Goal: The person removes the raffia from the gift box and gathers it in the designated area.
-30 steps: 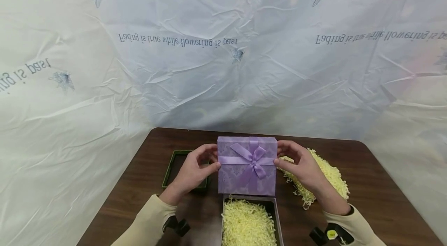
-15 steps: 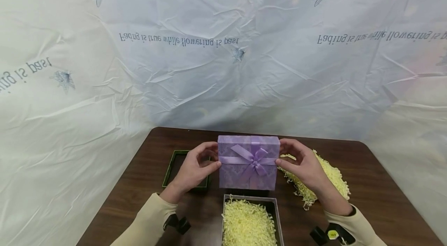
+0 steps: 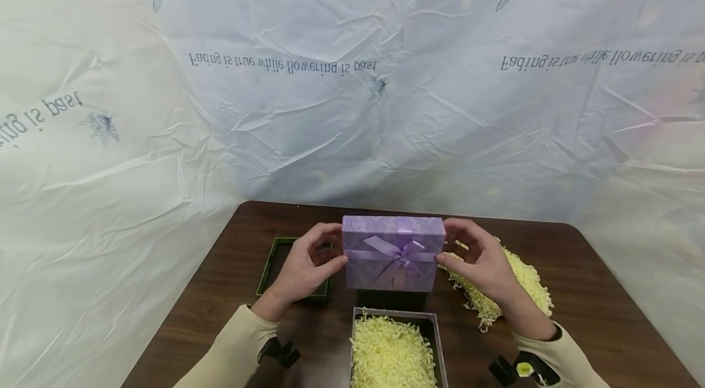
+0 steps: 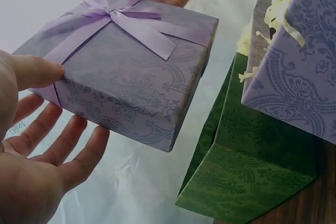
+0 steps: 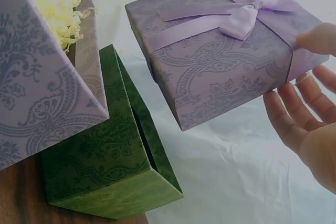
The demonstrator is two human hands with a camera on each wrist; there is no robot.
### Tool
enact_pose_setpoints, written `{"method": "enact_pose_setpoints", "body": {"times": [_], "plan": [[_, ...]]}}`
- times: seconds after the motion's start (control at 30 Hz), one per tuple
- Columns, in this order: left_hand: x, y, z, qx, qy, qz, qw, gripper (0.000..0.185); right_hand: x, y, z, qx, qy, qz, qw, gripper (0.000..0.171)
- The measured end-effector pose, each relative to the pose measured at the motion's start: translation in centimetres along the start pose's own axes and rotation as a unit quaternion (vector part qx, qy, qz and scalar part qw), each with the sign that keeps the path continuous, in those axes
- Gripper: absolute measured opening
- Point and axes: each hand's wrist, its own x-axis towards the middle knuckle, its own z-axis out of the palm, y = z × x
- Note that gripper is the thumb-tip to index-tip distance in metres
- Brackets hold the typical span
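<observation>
The head camera looks forward and down over the table (image 3: 231,265), hands at 6 o'clock. Each wrist camera looks up along its palm from very close, facing across toward the other hand. All three share the purple lid (image 3: 392,253), green box (image 4: 247,171) and purple box (image 5: 47,87).

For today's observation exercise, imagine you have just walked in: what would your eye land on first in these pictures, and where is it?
First, the purple box lid with its satin bow, held up above the table between the left hand and right hand. Next, the open purple box of pale yellow paper shred at the near edge, with a loose heap of shred to the right. A green box sits at the left.
</observation>
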Motion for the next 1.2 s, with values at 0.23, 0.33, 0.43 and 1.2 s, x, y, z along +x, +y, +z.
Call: {"method": "enact_pose_setpoints", "body": {"times": [0.23,0.33,0.43,1.2], "plan": [[0.0,-0.1,0.1,0.015,0.005,0.048,0.9987,0.045,0.0,0.3,0.1,0.015,-0.011,-0.045,0.999,0.053],[0.0,-0.1,0.1,0.019,0.004,0.059,0.9981,0.045,0.0,0.2,0.2,0.015,-0.014,-0.05,0.999,0.053],[0.0,-0.2,0.2,0.022,0.002,0.073,0.9971,0.045,0.0,0.0,0.2,0.017,-0.015,-0.054,0.998,0.054],[0.2,2.2,0.3,0.049,-0.003,0.182,0.982,0.047,-0.4,-0.1,0.3,0.012,-0.014,-0.122,0.992,0.055]]}}
